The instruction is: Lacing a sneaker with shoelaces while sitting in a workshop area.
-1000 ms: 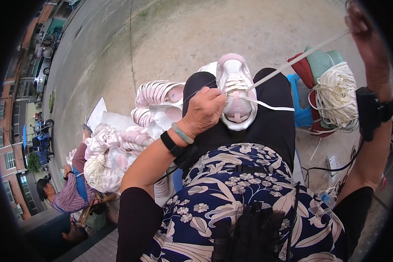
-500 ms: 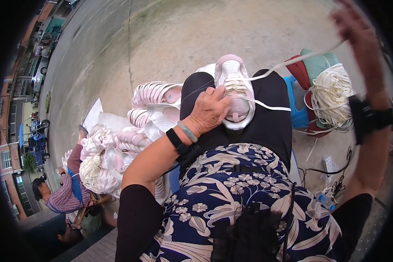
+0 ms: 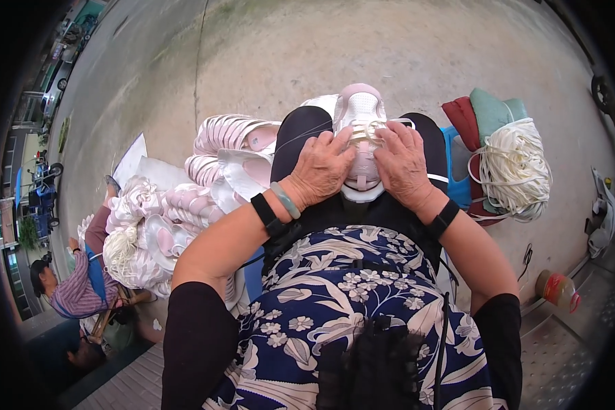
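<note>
A white and pale pink sneaker [image 3: 360, 102] lies between my thighs, toe pointing away from me. White shoelace [image 3: 367, 128] crosses its upper part. My left hand [image 3: 323, 166] is closed at the shoe's left eyelet edge, fingertips by the tongue [image 3: 366, 164]. On the opposite edge my right hand [image 3: 404, 162] is closed with fingers bent, and a loop of lace shows just above its knuckles. Another stretch of white lace [image 3: 437, 178] runs out from beneath the right hand across my thigh. The fingertips' exact hold on the lace is partly hidden.
At right, a big bundle of white laces [image 3: 516, 171] hangs by red and green cloth [image 3: 497, 109] over a blue stool [image 3: 456, 160]. Pink-and-white shoe uppers [image 3: 229, 140] are piled at left. Beyond them sits another person [image 3: 82, 283]. A bottle [image 3: 557, 290] lies at lower right.
My right hand has come down from the upper right, where it held the lace stretched out, to the shoe's right side. The left hand stays at the shoe's left edge.
</note>
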The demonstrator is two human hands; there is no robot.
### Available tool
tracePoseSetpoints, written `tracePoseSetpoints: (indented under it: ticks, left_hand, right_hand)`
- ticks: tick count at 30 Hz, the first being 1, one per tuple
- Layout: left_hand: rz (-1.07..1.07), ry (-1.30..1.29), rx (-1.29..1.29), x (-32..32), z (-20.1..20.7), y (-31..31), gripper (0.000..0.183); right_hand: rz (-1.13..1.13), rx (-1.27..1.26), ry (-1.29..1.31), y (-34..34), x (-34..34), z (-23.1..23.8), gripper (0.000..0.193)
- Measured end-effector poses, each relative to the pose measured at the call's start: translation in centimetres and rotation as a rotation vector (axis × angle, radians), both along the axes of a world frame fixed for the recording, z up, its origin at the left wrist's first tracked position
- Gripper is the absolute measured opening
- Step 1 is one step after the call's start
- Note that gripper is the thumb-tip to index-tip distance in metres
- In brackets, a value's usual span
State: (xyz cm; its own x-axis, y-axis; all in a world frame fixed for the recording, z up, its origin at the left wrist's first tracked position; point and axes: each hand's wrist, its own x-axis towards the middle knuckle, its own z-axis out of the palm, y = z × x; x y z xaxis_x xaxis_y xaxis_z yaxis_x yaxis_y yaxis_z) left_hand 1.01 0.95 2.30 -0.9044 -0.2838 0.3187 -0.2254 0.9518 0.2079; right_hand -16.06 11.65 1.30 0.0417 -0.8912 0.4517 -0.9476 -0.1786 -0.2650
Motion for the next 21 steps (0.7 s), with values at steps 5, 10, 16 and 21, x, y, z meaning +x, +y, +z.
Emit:
tracePoseSetpoints:
  ticks: [5, 10, 16, 21]
  left_hand:
    - [0.036, 0.011, -0.128, -0.4, -0.1, 0.1, 0.023]
    - [0.051, -0.005, -0.074, -1.2, -0.4, -0.3, 0.016]
    - [0.038, 0.013, -0.004, -1.0, -0.6, -0.7, 0.015]
    - [0.026, 0.022, 0.098, -1.0, -0.5, -0.8, 0.017]
  right_hand:
    - [0.007, 0.01, 0.075, -0.7, -0.5, -0.3, 0.008]
    - [0.029, 0.049, 0.069, -1.3, -0.7, -0.5, 0.013]
    - [-0.009, 0.112, 0.002, -1.5, -0.3, -0.6, 0.023]
    - [-0.058, 0.085, -0.048, -1.6, 0.3, -1.1, 0.02]
